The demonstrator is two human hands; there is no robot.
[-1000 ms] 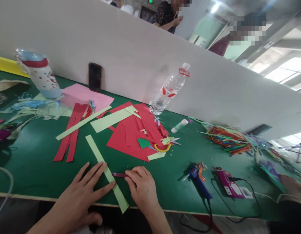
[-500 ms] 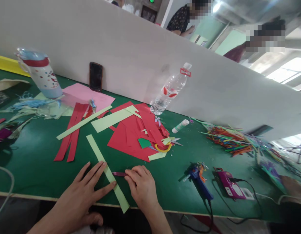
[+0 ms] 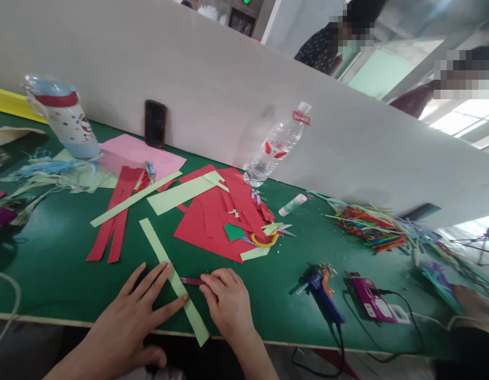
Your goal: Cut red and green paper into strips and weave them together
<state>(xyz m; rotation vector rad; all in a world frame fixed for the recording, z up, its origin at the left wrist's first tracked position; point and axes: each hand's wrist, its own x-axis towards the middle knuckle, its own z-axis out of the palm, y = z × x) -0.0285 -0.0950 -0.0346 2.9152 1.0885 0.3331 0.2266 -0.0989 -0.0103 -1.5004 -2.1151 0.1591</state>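
A pale green paper strip lies slantwise near the table's front edge. My left hand rests flat with fingers spread, its fingertips pressing on that strip. Between thumb and fingers, my right hand pinches a slim purple tool; its far end comes to the strip's right edge, and its exact kind is unclear. Two red paper strips with another pale green strip across them lie beyond my left hand. Farther back is a pile of red paper, with yellow-handled scissors at its right side.
A blue glue gun and a purple power strip with cords lie right. Behind stand a water bottle, a glue stick, a phone and a patterned cup. Another person's hand is at the far right.
My right hand and the purple tool have shifted very slightly left. My left hand and the strip stay put. People beyond the partition have moved to the right.
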